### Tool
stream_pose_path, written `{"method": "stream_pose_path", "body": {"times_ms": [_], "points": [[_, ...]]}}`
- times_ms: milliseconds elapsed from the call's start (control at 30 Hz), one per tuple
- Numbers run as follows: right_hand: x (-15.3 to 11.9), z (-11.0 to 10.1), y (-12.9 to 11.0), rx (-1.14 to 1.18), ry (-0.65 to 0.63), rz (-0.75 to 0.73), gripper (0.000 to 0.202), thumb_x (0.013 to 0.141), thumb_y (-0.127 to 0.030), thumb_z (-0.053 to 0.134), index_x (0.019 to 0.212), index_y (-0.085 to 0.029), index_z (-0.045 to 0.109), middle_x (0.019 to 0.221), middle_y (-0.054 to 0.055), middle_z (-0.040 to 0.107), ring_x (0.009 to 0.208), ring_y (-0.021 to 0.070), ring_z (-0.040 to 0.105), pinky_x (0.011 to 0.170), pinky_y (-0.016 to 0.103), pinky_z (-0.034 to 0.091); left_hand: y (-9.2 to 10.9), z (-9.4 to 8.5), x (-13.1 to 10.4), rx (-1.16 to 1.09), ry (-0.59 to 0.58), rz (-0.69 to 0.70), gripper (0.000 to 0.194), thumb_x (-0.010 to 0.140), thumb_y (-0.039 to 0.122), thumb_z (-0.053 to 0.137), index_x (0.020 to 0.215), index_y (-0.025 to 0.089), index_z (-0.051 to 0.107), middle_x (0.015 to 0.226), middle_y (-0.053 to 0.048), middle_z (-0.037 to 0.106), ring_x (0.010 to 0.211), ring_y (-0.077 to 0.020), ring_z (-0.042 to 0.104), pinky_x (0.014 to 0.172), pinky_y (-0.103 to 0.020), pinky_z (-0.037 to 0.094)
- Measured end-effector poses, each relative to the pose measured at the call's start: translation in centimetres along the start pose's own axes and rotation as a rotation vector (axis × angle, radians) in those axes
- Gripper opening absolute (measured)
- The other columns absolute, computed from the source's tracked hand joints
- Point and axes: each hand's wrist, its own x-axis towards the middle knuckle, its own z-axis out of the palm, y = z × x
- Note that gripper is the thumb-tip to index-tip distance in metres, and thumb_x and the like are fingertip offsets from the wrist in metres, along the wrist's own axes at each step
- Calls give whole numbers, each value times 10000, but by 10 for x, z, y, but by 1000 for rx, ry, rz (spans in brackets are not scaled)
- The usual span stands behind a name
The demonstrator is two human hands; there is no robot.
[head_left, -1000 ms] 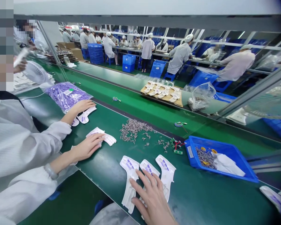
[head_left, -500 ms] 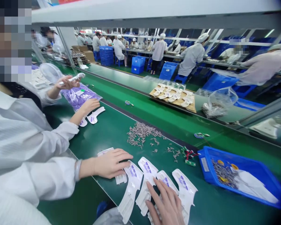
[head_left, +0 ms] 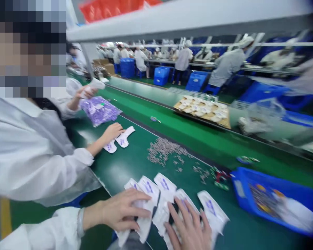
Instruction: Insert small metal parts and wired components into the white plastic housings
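Note:
Several curved white plastic shells with purple pieces in their wide ends lie side by side at the table's near edge. My left hand (head_left: pixel 123 208) rests palm down, fingers spread, over the two leftmost shells, including one white shell (head_left: pixel 149 186). Its fingers partly hide them. To its right, my right hand (head_left: pixel 191 225) lies with fingers apart over another white shell (head_left: pixel 184 195), between the middle shell (head_left: pixel 165 185) and the rightmost shell (head_left: pixel 211 208). Neither hand is gripping anything that shows. The shells' lower ends are partly covered or blurred.
A pile of small metal screws (head_left: pixel 163 150) lies beyond the shells. A blue bin (head_left: pixel 241 194) with small parts stands at right, near red-and-green wired parts (head_left: pixel 220 178). A co-worker's hand (head_left: pixel 113 132) touches shells at left, by a purple bag (head_left: pixel 100 111). A cardboard tray (head_left: pixel 178 108) holds white parts.
My left hand has come nearer the table edge, and the leftmost shell, earlier mostly under it, now lies lined up beside the others. My right hand stays over the shells. The view has turned left.

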Motion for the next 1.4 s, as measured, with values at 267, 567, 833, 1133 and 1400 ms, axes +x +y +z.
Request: {"method": "stream_pose_path", "body": {"times_ms": [267,567,833,1133,1400], "points": [[-5,-44,-1,77,-259,70,391,968,-323,535,1354,-264,530,1485,95,478,1351,317,426,1062,552,347,-32,-15,18,-109,-87,-5,329,925,205,604,1247,272,624,1308,-66,641,1249,-270,523,1047,-458,447],[152,-2,48,176,-389,5,356,993,-224,470,1331,-243,581,1482,90,461,1295,294,404,985,474,436,-79,-19,95,174,199,-408,256,950,157,462,1146,127,624,1172,-135,611,1043,-253,635,908,-433,545],[159,16,90,25,-475,4,319,961,-228,534,1265,-215,630,1448,119,488,1270,319,424,986,499,401,-120,-3,138,247,145,-399,271,871,59,487,1049,146,672,1143,-125,619,1090,-267,604,964,-433,521],[130,-12,113,132,-379,199,233,942,-137,488,1109,-163,648,1069,105,591,1015,236,552,904,371,468,-88,-16,138,42,84,-273,224,945,144,466,1017,170,676,1086,-82,617,947,-209,614,839,-366,505],[162,14,99,235,-463,-53,289,959,-83,414,1058,-160,674,1021,93,618,977,207,536,900,349,443,-56,4,125,115,-74,-147,99,921,150,587,910,180,681,1017,-59,657,966,-227,559,793,-356,383]]}}
